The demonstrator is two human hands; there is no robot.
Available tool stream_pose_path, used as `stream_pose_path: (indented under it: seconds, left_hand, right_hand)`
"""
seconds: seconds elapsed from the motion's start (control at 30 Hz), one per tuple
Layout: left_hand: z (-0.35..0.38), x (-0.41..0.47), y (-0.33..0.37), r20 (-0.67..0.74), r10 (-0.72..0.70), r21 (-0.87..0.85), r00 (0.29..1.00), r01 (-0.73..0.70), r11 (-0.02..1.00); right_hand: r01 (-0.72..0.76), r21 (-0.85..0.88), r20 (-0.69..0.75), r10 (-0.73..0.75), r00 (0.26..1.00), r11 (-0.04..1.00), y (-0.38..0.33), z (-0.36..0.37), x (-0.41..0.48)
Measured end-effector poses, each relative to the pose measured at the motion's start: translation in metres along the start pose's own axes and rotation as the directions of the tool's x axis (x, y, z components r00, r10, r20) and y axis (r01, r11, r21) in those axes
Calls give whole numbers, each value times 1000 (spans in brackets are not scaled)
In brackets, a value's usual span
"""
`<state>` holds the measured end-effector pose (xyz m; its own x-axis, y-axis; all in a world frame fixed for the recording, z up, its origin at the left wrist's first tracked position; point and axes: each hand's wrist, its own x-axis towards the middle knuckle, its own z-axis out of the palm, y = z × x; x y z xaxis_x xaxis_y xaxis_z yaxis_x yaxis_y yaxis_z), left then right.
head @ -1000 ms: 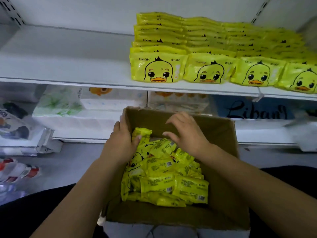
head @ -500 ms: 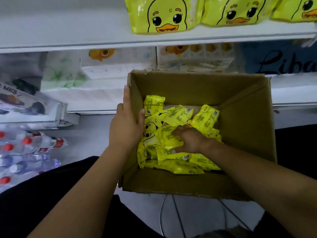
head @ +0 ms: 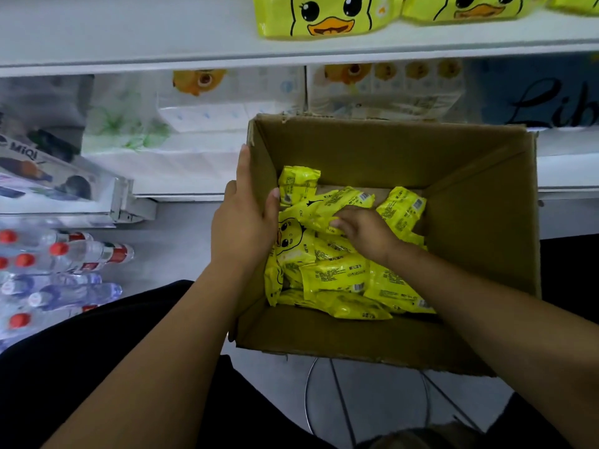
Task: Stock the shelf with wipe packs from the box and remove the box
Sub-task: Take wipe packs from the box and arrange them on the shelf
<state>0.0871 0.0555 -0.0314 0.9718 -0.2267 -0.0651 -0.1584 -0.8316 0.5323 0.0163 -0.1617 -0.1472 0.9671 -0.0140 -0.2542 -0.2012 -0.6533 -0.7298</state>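
An open brown cardboard box (head: 479,241) sits in front of me below the white shelf (head: 162,53). Inside lie several yellow duck-print wipe packs (head: 334,273) in a loose heap. My left hand (head: 243,222) grips the box's left wall, thumb inside and fingers outside. My right hand (head: 363,231) is down in the box, fingers curled round a yellow wipe pack (head: 327,209) at the top of the heap. Yellow duck packs (head: 324,14) stand along the shelf's front edge.
Below the shelf are white tissue packs (head: 194,131) and a blue printed package (head: 551,102). Bottled water with red caps (head: 58,254) lies on the floor at left. A wire frame (head: 337,400) shows under the box.
The view has tilted down, so the shelf now sits at the top edge. My right hand went down into the box and took hold of a pack. My left hand stays on the wall.
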Motion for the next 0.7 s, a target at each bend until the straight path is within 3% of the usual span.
stream_pose_path:
  seconds: [0.07, 0.17, 0.23, 0.3, 0.5, 0.7]
  left_hand:
    - [1, 0, -1, 0, -3, -3, 1000, 3, 1000]
    - [2, -1, -1, 3, -6, -5, 1000, 6, 1000]
    - [2, -1, -1, -5, 1, 3, 1000, -1, 1000]
    - [2, -1, -2, -8, 5, 5, 1000, -5, 1000]
    - [3, 1, -4, -11, 9, 2, 1000, -9, 1000]
    - [1, 1, -4, -7, 7, -6, 1000, -7, 1000]
  right_hand:
    - [-14, 64, 37, 12, 999, 998, -16, -22, 0]
    - [-43, 80, 245, 23, 969, 996, -31, -42, 0]
    - [-109, 18, 413, 91, 906, 994, -29, -37, -1]
    - [-150, -72, 477, 166, 863, 986, -19, -17, -3]
    - [-133, -318, 549, 296, 782, 939, -5, 19, -21]
    - [-165, -491, 431, 403, 807, 856, -7, 20, -17]
